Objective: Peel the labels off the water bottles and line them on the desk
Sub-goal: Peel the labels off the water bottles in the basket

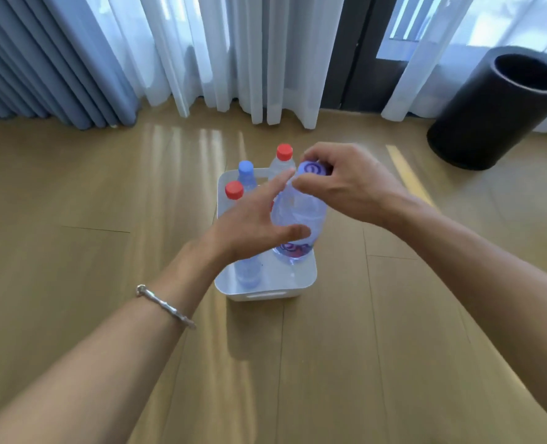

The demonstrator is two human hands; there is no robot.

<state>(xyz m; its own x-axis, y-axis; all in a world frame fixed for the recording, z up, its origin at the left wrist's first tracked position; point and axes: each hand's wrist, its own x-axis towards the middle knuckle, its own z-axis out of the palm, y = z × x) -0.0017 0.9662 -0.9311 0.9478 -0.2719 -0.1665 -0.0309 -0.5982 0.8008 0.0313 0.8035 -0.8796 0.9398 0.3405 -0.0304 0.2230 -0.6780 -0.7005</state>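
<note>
right hand [346, 184] tight round the cap [312, 169] of the clear, bluish bottle [298, 216], left hand [253, 225] straight-fingered at its side

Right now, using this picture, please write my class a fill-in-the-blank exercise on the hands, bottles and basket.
1. The right hand grips the lifted bottle at the top, by its ____.
2. The silver bracelet sits on the ____ wrist.
3. The basket beneath the hands is ____.
4. Two standing bottles have ____ caps.

Missing words: cap; left; white; red.
</note>
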